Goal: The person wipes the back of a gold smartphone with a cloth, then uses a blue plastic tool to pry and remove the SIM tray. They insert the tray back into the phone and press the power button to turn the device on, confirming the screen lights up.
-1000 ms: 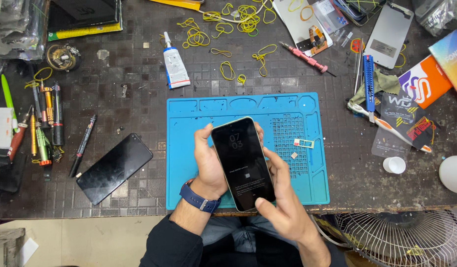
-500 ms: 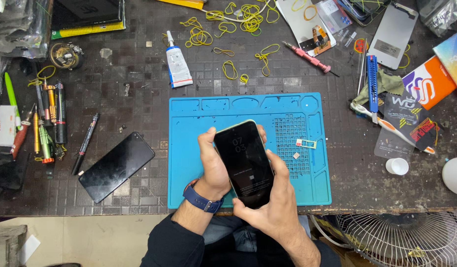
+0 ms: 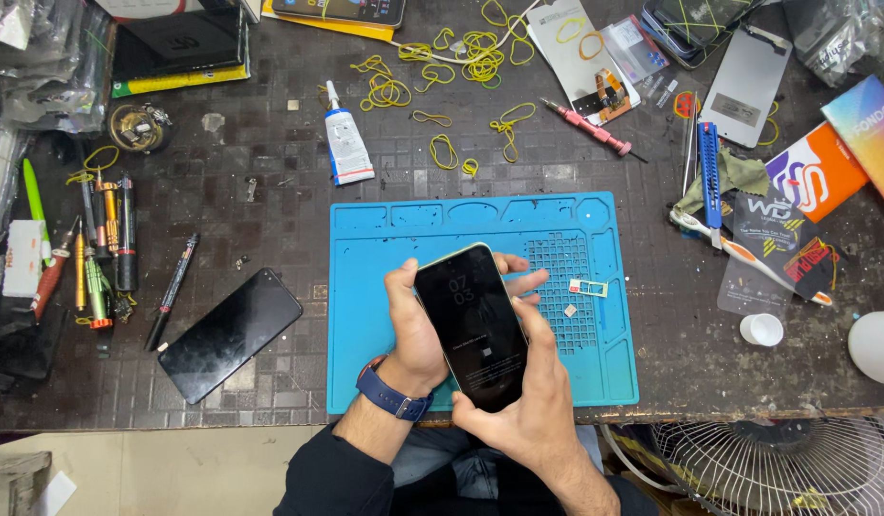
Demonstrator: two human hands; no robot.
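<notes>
Lit black smartphone held over blue silicone work mat, left hand on its left edge, right hand at its near end. Dark loose screen panel left of mat. White glue tube behind mat. Small card tray on mat, right of phone.

A dark workbench fills nearly the whole view, its top scored into a grid of small squares and worn pale in patches. The front edge runs straight across the lower part of the picture. Below it, at lower left, lies a strip of light, beige-grey floor (plain, with no visible pattern). At lower right, the white wire guard of a fan stands just under the bench's edge. Light falls evenly from above, bright and soft, with short, faint shadows. No wall or window comes into the picture.
</notes>
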